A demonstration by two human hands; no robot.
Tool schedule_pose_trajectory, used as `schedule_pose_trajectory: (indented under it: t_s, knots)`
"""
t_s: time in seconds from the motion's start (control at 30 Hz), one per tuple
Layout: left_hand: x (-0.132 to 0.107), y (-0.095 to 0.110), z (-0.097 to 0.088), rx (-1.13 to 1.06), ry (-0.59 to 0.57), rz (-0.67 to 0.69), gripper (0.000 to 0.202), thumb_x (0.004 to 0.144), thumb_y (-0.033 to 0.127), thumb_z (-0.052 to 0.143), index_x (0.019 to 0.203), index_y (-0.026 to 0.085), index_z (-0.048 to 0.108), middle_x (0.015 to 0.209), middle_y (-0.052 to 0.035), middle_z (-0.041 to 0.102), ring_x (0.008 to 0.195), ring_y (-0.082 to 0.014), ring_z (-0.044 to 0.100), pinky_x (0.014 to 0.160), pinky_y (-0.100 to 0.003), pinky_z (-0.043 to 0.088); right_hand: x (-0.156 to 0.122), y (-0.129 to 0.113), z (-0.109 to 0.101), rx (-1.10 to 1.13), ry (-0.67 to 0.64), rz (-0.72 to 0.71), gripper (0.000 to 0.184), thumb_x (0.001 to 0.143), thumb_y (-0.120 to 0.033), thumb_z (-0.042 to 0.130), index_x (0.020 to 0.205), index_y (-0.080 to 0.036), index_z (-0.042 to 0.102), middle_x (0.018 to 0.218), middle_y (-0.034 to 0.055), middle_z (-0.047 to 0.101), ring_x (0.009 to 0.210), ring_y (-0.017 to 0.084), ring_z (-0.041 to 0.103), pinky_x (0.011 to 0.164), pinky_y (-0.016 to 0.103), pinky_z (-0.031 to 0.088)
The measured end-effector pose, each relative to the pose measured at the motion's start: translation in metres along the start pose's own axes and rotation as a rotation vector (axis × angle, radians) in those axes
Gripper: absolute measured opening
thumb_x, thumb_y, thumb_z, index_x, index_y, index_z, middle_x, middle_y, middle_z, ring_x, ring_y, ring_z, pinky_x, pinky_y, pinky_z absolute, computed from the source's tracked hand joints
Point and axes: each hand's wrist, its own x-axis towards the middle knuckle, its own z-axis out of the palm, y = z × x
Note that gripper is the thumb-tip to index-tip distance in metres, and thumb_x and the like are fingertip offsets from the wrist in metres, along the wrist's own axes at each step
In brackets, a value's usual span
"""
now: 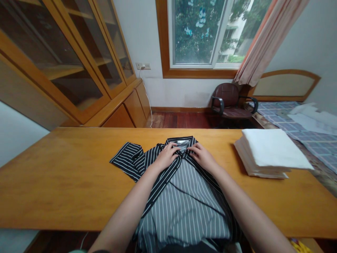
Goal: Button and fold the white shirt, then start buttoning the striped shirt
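A black shirt with white stripes (200,196) lies front up on the wooden table (65,168), its collar pointing to the far edge. The front hangs partly open lower down, so the greyish striped inside shows. One sleeve stretches out to the left, folded and wrinkled. My left hand (167,156) has its fingers closed on the left side of the collar. Opposite it, my right hand (202,156) pinches the right collar edge. Both sets of fingertips come close together near the neck opening. The shirt's hem reaches the near table edge.
A stack of folded white cloth-like sheets (273,151) stands on the table's right side. Beyond the table are a brown office chair (229,100), a bed (297,119) and a window. Glass-door cabinets (79,63) line the left.
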Motion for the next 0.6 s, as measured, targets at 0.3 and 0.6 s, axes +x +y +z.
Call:
schedule_pose_trajectory:
  t_s: [0.3,0.6]
  knots:
    - [0.02,-0.011,0.006,0.085,-0.192,-0.008,0.015,0.088,0.023,0.064,0.102,0.023,0.07,0.105,-0.0044,0.066,0.104,-0.0223,0.058,0.095,-0.035,0.048,0.024,-0.002,0.008,-0.217,-0.285,-0.068,0.036,0.087,-0.014,0.063,0.122,-0.023,0.065,0.122,0.008,0.061,0.095,0.021,0.066,0.082,0.032,0.054]
    - [0.03,-0.017,0.006,-0.205,-0.108,-0.204,0.011,0.082,0.023,0.068,0.092,0.019,0.071,0.096,-0.0033,0.072,0.095,-0.0214,0.065,0.089,-0.033,0.049,0.034,-0.001,0.003,-0.099,-0.198,-0.124,0.008,0.088,-0.015,0.064,0.09,-0.021,0.068,0.095,0.0054,0.064,0.089,0.019,0.061,0.076,0.029,0.049]
